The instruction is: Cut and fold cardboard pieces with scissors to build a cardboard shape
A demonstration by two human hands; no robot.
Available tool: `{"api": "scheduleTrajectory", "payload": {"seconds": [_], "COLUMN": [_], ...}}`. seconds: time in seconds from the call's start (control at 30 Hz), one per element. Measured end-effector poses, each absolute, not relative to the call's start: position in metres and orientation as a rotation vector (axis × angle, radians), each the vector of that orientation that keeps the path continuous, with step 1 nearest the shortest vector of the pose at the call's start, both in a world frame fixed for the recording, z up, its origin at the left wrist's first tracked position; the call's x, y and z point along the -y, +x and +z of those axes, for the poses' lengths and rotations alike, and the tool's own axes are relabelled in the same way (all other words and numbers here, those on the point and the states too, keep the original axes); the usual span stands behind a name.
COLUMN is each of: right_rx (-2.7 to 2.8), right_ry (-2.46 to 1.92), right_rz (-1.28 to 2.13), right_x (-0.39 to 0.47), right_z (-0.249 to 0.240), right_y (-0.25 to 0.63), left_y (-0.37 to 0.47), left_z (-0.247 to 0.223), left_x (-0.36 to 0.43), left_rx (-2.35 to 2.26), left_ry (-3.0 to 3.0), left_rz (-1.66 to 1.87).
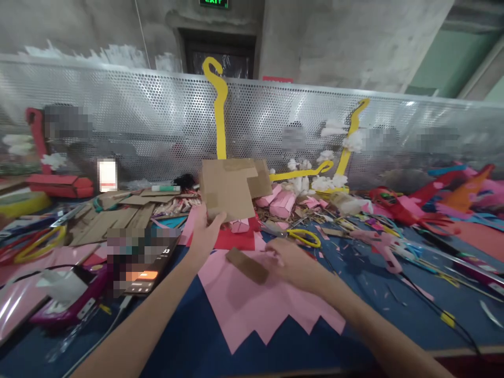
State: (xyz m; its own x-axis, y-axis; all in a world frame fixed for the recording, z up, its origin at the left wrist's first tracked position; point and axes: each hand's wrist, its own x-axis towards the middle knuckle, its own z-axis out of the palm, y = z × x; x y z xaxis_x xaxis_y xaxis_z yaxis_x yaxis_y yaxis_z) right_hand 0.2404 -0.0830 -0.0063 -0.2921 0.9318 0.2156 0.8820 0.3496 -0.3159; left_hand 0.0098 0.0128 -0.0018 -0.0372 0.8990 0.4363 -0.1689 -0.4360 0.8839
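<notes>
Left grip [207,230] — pinching flat, squarish brown cardboard [230,188].

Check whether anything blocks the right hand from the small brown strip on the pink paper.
Nothing visible stands between them: the brown strip lies uncovered on the pink paper, close beside the right hand.

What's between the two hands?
In the head view, a red sheet lies between the left hand and right hand; nearer the camera, a brown strip on pink paper.
</notes>
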Motion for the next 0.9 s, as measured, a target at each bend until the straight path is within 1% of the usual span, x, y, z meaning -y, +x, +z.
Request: {"api": "scheduleTrajectory", "payload": {"seconds": [0.17,0.33,0.43,0.53,0.63,0.7,0.9], "right_rx": [2.425,2.432,2.053,1.476,1.264,1.286,1.51], "right_ry": [-1.463,-1.339,-1.278,-1.1,-0.979,-1.004,-1.132], "right_rz": [0.397,0.512,0.639,0.96,1.151,1.114,0.826], "right_x": [0.072,0.052,0.049,0.047,0.046,0.046,0.048], "right_z": [-0.008,0.003,0.007,0.006,0.002,-0.002,-0.002], "right_y": [0.198,0.207,0.218,0.224,0.228,0.233,0.25], "left_y": [0.002,-0.01,-0.017,-0.016,-0.01,-0.005,0.008], "left_z": [-0.002,0.003,0.005,0.005,0.002,-0.001,-0.011], "left_x": [-0.013,-0.017,-0.018,-0.015,-0.01,-0.007,0.003], "left_rx": [-0.835,-0.844,-0.868,-0.879,-0.858,-0.835,-0.739], "left_ry": [1.365,1.256,1.289,1.268,1.24,1.233,1.258], "left_rz": [1.595,1.648,1.654,1.589,1.473,1.407,1.229]}}
